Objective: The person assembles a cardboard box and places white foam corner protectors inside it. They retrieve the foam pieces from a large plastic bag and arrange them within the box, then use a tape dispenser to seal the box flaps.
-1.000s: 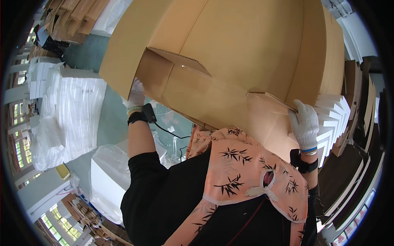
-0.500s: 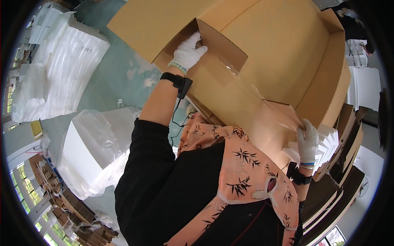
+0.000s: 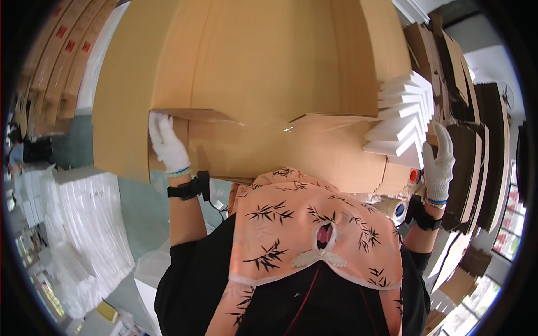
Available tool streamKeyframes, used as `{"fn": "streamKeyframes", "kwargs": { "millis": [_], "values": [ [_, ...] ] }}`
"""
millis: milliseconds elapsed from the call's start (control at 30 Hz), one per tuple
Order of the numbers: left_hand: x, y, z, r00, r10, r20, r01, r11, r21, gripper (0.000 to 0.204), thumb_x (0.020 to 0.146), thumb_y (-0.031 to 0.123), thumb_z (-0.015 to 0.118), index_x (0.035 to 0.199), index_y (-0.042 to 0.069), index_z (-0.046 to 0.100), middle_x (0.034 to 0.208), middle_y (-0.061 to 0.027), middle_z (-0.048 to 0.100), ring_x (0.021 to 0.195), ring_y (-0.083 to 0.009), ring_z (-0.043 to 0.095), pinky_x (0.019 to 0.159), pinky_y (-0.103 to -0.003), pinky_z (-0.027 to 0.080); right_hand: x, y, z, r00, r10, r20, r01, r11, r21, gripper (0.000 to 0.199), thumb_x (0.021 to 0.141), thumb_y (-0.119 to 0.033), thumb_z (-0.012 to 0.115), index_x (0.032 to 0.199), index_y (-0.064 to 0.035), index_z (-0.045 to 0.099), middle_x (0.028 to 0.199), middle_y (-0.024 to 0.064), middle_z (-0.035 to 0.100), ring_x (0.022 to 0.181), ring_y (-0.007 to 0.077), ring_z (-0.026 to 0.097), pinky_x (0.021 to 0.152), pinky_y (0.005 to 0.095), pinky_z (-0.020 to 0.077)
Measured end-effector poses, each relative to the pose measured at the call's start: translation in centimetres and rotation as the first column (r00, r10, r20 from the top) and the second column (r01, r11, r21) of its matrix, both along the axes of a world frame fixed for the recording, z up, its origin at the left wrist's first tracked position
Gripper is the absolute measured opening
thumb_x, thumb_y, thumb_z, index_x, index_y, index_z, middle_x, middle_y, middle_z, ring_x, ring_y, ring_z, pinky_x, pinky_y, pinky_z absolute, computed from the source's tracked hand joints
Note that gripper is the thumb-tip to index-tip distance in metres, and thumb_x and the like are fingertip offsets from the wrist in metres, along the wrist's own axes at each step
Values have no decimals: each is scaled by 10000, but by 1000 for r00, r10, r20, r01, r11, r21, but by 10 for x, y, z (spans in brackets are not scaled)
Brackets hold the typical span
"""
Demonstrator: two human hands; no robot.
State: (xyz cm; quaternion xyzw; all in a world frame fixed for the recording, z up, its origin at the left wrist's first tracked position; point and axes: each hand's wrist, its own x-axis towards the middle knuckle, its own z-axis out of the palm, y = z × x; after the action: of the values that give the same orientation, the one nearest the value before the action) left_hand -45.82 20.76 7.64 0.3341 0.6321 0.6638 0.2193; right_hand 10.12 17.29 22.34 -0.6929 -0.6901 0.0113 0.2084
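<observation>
A: Where is the box (image 3: 269, 73)?

B: Raised in front of the person's chest, filling the upper middle of the view. It is a big brown cardboard one, with its flaps (image 3: 314, 120) folded in along the lower edge.

A: And the left hand (image 3: 166, 143)?

B: In a white glove, fingers together and laid flat against the box's left side, just under a flap edge. It presses on the cardboard rather than closing around it. A black wrist strap (image 3: 188, 189) sits below the glove.

A: The right hand (image 3: 438, 162)?

B: Also gloved, open with fingers spread and pointing up, off the box's right corner. I cannot tell whether it touches the box. It is just beside a fan of white foam sheets (image 3: 403, 120).

A: What else is near?

B: A tape roll (image 3: 395, 210) below the foam, dark flat boards (image 3: 476, 145) stacked on the right, and a pile of white wrapped sheets (image 3: 89, 224) on the left. An orange patterned cloth (image 3: 314, 229) hangs at the person's chest.
</observation>
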Motion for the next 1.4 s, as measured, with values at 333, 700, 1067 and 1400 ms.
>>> {"fn": "streamKeyframes", "kwargs": {
  "millis": [333,700,1067,1400],
  "values": [
    [14,-28,23,945,-109,-310,19,960,-279,552,1046,295,424,1438,-87,360,1488,-226,391,1359,-304,430,1116,-364,411,276,-47,-81,656,-721,-225,675,693,-253,406,892,-336,620,1197,-73,666,1203,180,666,1148,350,611,985,389,467],
    [64,-83,61,766,-258,-589,-150,819,-554,530,1022,255,450,1434,-75,402,1491,-203,430,1366,-304,430,1136,-366,317,282,3,-199,743,-638,203,660,748,-66,547,855,-224,636,1371,-131,480,1283,206,561,1074,408,613,911,471,516],
    [66,-80,61,901,-197,-387,-56,831,-554,545,1025,309,479,1430,-51,427,1459,-167,464,1307,-265,476,1103,-363,374,251,7,-230,617,-742,263,762,647,39,698,873,-257,657,1472,-114,327,1494,289,349,1274,409,495,941,447,508],
    [33,-65,53,984,-105,-144,22,873,-487,606,1029,365,468,1458,-47,358,1463,-206,417,1320,-320,468,1098,-387,412,244,9,-189,565,-613,551,688,720,95,304,808,-326,715,986,-85,666,1369,204,528,1284,342,464,996,469,390]
  ]
}}
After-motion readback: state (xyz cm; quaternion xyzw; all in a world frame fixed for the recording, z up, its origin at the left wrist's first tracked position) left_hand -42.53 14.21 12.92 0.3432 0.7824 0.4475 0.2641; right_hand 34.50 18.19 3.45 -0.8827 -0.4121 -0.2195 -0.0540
